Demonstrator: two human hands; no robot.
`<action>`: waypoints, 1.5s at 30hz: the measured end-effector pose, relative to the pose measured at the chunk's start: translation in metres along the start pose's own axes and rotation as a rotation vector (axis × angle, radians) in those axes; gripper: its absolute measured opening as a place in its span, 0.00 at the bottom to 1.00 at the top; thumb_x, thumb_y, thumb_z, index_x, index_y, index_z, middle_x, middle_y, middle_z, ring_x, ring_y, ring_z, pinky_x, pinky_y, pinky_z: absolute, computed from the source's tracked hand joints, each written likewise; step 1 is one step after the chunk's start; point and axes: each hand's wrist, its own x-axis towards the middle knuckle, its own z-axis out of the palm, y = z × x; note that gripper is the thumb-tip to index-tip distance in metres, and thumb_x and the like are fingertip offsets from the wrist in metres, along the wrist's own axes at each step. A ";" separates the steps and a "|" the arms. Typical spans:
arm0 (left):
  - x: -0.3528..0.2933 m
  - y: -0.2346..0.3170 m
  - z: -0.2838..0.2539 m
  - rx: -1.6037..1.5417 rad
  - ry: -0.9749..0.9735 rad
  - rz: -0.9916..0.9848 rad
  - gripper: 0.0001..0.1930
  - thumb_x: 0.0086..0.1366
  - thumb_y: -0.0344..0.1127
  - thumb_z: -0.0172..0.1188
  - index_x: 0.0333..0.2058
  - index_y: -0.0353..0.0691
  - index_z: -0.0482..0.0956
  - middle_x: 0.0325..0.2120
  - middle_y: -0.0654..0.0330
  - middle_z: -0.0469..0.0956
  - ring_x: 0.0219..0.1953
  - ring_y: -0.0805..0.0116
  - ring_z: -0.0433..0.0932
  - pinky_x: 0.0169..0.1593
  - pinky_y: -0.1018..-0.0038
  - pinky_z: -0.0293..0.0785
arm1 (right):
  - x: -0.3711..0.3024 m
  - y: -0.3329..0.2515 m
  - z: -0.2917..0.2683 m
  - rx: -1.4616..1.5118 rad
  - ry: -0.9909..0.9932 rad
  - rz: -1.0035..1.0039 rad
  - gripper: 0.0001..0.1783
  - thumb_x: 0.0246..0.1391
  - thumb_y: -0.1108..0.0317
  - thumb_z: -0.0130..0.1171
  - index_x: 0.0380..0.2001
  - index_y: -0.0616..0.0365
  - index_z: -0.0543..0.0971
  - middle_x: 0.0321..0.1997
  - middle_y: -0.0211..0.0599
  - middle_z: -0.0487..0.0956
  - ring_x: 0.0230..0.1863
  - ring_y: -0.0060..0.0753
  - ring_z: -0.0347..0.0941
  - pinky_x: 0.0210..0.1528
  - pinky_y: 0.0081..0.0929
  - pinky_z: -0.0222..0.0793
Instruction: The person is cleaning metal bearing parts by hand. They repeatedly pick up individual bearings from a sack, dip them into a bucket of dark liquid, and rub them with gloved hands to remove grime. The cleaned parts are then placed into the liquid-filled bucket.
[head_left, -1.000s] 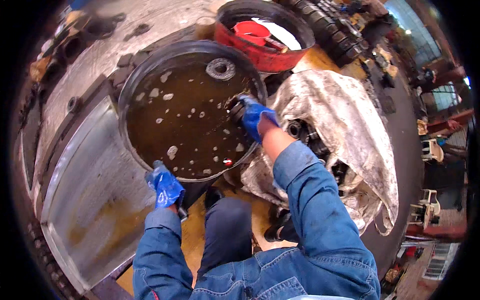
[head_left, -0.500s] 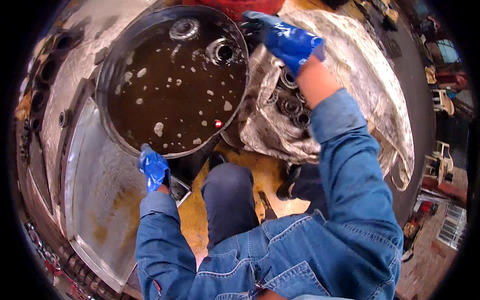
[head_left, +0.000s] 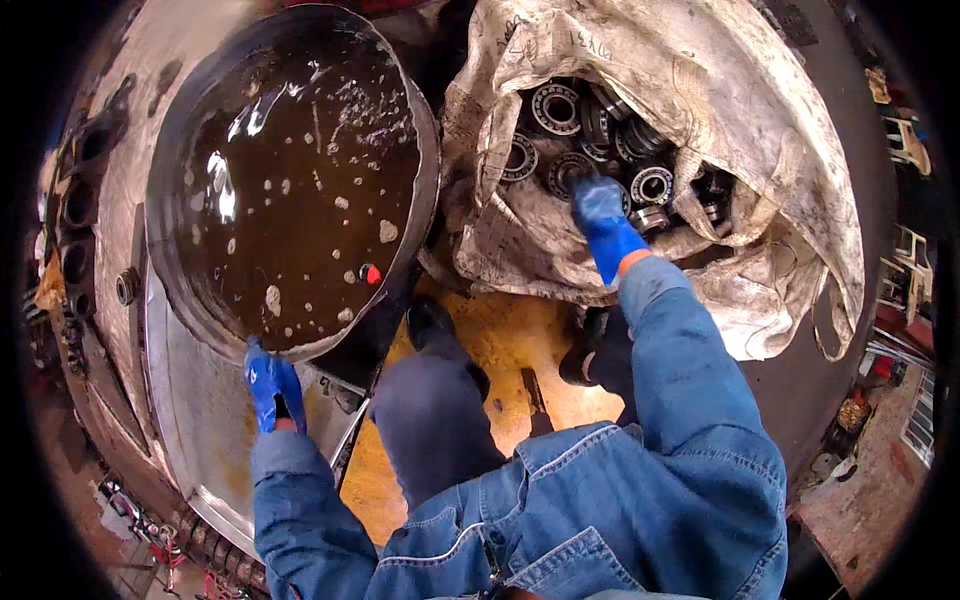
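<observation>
My left hand (head_left: 272,388), in a blue glove, is closed on the near rim of a large round metal tub (head_left: 428,190). Brown liquid (head_left: 290,225) with pale floating flecks and a small red object (head_left: 371,274) fills the tub. To the right, my blue-gloved right hand (head_left: 603,225) reaches into the opening of a dirty white woven sack (head_left: 760,130). Its fingertips touch a bearing (head_left: 570,170) among several others; how they close on it is hidden. Another ball bearing (head_left: 555,108) lies farther back, and one more (head_left: 652,186) sits right of my hand.
A metal tray (head_left: 200,400) lies under and left of the tub. Yellow floor (head_left: 520,340) shows around my legs. A loose ring-shaped part (head_left: 127,286) rests on the bench at the left. Light-coloured chairs (head_left: 905,145) stand far right.
My right hand has come down from beside the tub's far right edge into the sack. Two bearings seen in the tub before are out of sight, and its liquid is rippled.
</observation>
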 end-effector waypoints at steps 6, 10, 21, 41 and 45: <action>0.020 -0.033 0.003 -0.524 0.045 -0.372 0.22 0.74 0.38 0.38 0.62 0.38 0.69 0.59 0.53 0.73 0.58 0.60 0.74 0.60 0.63 0.71 | 0.027 0.006 0.101 0.680 0.250 0.314 0.18 0.69 0.62 0.44 0.54 0.58 0.75 0.58 0.53 0.75 0.59 0.49 0.69 0.64 0.39 0.63; 0.005 0.010 0.006 -0.309 0.094 -0.379 0.21 0.73 0.31 0.40 0.61 0.34 0.68 0.57 0.47 0.73 0.56 0.62 0.74 0.56 0.67 0.74 | 0.041 0.007 0.072 0.891 0.249 0.346 0.18 0.67 0.60 0.49 0.53 0.57 0.77 0.57 0.50 0.77 0.57 0.51 0.73 0.58 0.40 0.70; 0.025 -0.024 0.027 -0.708 0.151 -0.195 0.19 0.75 0.41 0.43 0.48 0.36 0.80 0.40 0.54 0.83 0.41 0.62 0.80 0.46 0.67 0.75 | -0.041 0.005 -0.059 1.684 -0.320 0.289 0.17 0.60 0.57 0.57 0.44 0.56 0.84 0.42 0.38 0.84 0.39 0.25 0.78 0.41 0.35 0.76; 0.006 0.017 0.018 -0.903 0.505 -0.512 0.24 0.66 0.46 0.59 0.47 0.27 0.78 0.39 0.45 0.83 0.37 0.51 0.82 0.39 0.61 0.78 | 0.066 -0.272 -0.347 0.216 0.172 -0.297 0.35 0.41 0.49 0.71 0.50 0.59 0.78 0.41 0.56 0.83 0.46 0.58 0.79 0.50 0.44 0.74; 0.029 -0.019 0.031 -0.686 0.633 -0.669 0.24 0.65 0.46 0.61 0.48 0.28 0.78 0.40 0.45 0.83 0.38 0.51 0.82 0.40 0.61 0.78 | 0.150 -0.296 -0.301 -0.201 0.398 -0.533 0.28 0.35 0.55 0.73 0.42 0.53 0.82 0.39 0.46 0.84 0.42 0.50 0.81 0.46 0.42 0.76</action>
